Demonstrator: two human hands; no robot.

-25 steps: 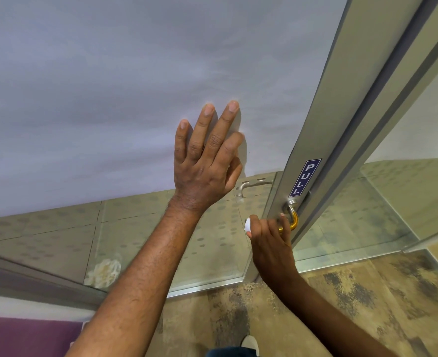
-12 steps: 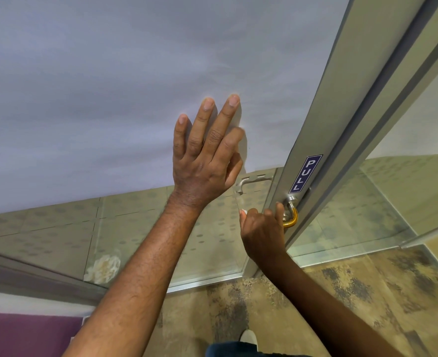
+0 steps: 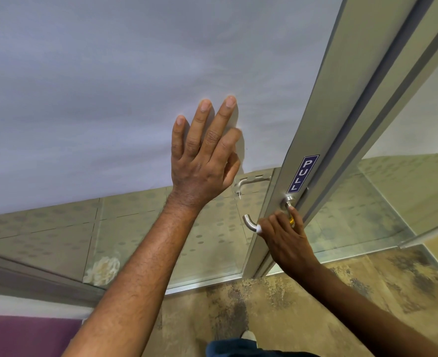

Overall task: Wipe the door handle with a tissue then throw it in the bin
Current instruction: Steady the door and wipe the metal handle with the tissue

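A curved steel door handle (image 3: 249, 222) juts from the metal door frame (image 3: 313, 130), below a blue PULL sticker (image 3: 303, 173). My right hand (image 3: 285, 237) is closed around the handle's middle with a white tissue (image 3: 259, 229) wadded inside; only a small corner of it shows by the knuckles. The handle's free end sticks out left of my fist, and its base with a yellow band shows to the right. My left hand (image 3: 205, 155) lies flat, fingers spread, against the frosted glass door panel (image 3: 109, 99). No bin is in view.
Clear glass below the frosted band shows a second handle (image 3: 249, 180) on the far side and patterned floor. A side glass panel (image 3: 398, 197) stands to the right. Mottled beige carpet (image 3: 277, 305) lies underfoot, with a purple surface (image 3: 24, 336) at the lower left.
My right hand has slid rightward along the handle toward the frame, uncovering the handle's curved free end. My left hand has stayed pressed on the glass.
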